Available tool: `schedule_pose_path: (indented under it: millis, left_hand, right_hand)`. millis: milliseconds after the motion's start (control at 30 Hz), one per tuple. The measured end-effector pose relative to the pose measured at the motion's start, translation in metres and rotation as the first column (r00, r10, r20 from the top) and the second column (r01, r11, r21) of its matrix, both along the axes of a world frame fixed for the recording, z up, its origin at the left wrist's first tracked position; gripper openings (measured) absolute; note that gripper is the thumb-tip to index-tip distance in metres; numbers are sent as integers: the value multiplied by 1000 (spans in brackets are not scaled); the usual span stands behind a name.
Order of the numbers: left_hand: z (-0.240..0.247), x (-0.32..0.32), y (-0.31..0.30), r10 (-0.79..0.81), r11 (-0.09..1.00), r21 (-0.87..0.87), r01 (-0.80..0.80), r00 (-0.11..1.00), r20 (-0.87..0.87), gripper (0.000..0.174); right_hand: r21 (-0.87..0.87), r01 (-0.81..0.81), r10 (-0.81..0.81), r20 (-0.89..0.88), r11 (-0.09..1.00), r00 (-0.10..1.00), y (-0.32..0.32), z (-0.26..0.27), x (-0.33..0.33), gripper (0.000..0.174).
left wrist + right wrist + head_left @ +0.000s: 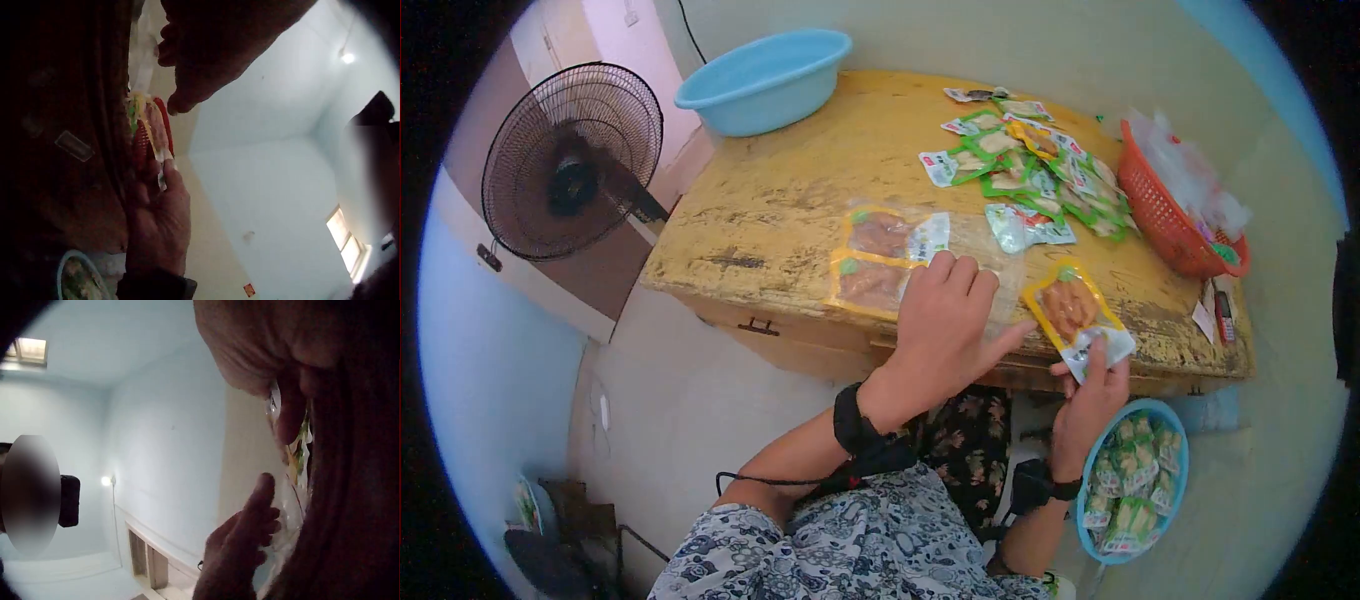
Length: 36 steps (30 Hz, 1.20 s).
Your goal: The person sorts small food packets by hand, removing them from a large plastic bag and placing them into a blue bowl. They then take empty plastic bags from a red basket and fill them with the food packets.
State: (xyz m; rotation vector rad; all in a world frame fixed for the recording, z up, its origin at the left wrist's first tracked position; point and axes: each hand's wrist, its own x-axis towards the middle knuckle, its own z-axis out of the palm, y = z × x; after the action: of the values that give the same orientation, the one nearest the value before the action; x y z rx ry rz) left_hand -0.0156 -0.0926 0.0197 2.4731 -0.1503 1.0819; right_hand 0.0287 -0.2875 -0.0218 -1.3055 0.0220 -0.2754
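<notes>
My right hand (1090, 395) pinches the printed white end of a yellow-edged food packet (1072, 308), thumb on top; brown pieces show through its window. The packet tilts at the table's front edge. In the left wrist view the right hand (159, 219) holds it from below. My left hand (948, 315) lies over a clear plastic bag (975, 240), thumb stretched toward the held packet, fingers loosely bent. Two similar yellow-edged packets (875, 280) lie side by side at the bag's left, partly hidden by the left fingers. In the right wrist view the left hand (240, 540) has its thumb out.
A pile of green-edged packets (1040, 165) lies at the back right of the worn yellow table (770, 200). Beside it stands an orange basket (1165, 205) with plastic bags. A blue basin (765, 85) sits at the back left. Below right, another basin (1182, 470) holds packets.
</notes>
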Motion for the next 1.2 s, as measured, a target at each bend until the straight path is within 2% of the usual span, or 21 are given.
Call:
schedule_pose_path:
  millis: [67, 100, 267, 367, 500, 600, 667, 900, 1000, 1100, 1200]
  left_hand:
    - [-4, 7, -2, -5, 1000, 26, 6, 999, -31, 38]
    - [-8, 9, -3, -5, 1000, 25, 6, 998, -57, 35]
    - [-17, 11, 3, -1, 999, 43, 7, 992, -130, 19]
    - [-13, 8, 4, -42, 999, -30, 39, 993, -107, 12]
    - [-5, 3, -3, -67, 990, -125, 61, 997, -48, 10]
    - [-1, 1, -6, -73, 987, -143, 68, 997, -35, 10]
    - [-1, 2, -7, -76, 986, -146, 80, 997, 33, 10]
    - [9, -3, -5, -71, 990, -114, 78, 995, 63, 12]
    - [12, -5, -6, -98, 986, -131, 106, 993, 66, 12]
    - [14, -8, -4, -125, 978, -158, 139, 988, 94, 13]
    - [9, -10, 0, -145, 969, -181, 166, 982, 124, 16]
  right_hand:
    - [64, -14, 15, -9, 998, 1000, 11, 1, 0, 20]
    - [70, -86, 87, -8, 994, 996, 8, 0, 0, 19]
    - [13, -159, 159, -84, 987, 984, 3, 0, 0, 17]
    - [-13, -177, 175, -101, 984, 979, 5, 0, 2, 18]
    - [-64, -176, 168, -111, 982, 980, 16, 19, 1, 18]
    - [-93, -269, 262, -84, 959, 961, 19, 24, 10, 19]
    - [-114, -367, 352, -130, 923, 927, 25, 28, 16, 20]
    - [-131, -649, 621, -198, 750, 758, 55, 47, 29, 22]
    - [-35, -788, 777, -149, 615, 612, 57, 40, 45, 23]
    - [139, -747, 754, -237, 650, 613, 78, 37, 43, 23]
    - [-23, -811, 793, -196, 585, 577, 91, 30, 47, 22]
